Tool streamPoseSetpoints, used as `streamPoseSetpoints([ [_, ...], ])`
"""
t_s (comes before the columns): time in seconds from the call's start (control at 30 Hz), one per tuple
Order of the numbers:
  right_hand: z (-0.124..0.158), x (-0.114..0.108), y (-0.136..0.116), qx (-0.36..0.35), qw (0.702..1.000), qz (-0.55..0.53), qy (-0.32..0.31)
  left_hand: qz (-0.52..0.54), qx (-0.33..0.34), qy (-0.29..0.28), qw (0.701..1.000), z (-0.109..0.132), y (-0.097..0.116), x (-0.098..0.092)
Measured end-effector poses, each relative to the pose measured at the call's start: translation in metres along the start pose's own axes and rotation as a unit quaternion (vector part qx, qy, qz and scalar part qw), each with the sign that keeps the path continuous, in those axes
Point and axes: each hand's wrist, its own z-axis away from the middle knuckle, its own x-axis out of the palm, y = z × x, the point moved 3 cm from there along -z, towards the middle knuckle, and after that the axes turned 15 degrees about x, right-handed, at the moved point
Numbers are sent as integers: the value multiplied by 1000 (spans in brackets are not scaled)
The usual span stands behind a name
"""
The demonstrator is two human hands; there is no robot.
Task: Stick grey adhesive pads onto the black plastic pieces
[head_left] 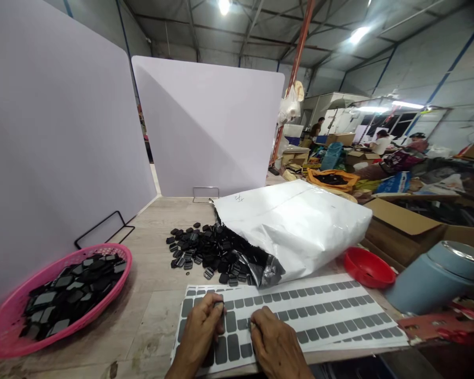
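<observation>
A white sheet point(274, 315) with rows of grey rounded stickers lies at the table's front edge, other sheets under it. Over its left part, my left hand point(200, 330) is closed, thumb and forefinger pinching a small black piece point(220, 303). My right hand point(275, 339) rests on the sheet just right of it, fingers curled and tips pinched by a grey sticker; what they grip is hidden. Beyond the sheet, a heap of small black plastic pieces point(197, 245) spills from the mouth of a big white plastic bag point(300, 226).
At left stands a pink basket point(122, 268) of black pieces with grey faces. A red bowl point(369, 268), a blue-grey flask point(426, 279) and a cardboard box point(406, 218) are at right. White panels point(209, 121) border the table. People sit in the background.
</observation>
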Motion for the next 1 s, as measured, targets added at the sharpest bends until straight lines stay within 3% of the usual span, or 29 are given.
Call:
streamPoseSetpoints([
  [0.13, -8, -4, -12, 30, 999, 38, 1, 4, -3, -30, 1000, 7, 6, -5],
  [0.23, -13, -1, -22, 21, 999, 44, -7, -98, 64, -128, 985, 18, 13, -8],
  [0.37, -17, 7, -28, 9, 999, 40, -7, -215, 143, -233, 937, 27, 18, -3],
  [0.67, -21, 7, -31, -37, 997, 64, 35, -291, 230, -275, 887, 26, 14, 2],
  [0.83, -27, 5, -31, -1, 999, -28, -17, -299, 243, -282, 879, 28, 12, 4],
  [1.0, -37, -13, -32, 21, 987, -142, -70, -330, 217, -277, 876, 27, 9, 5],
])
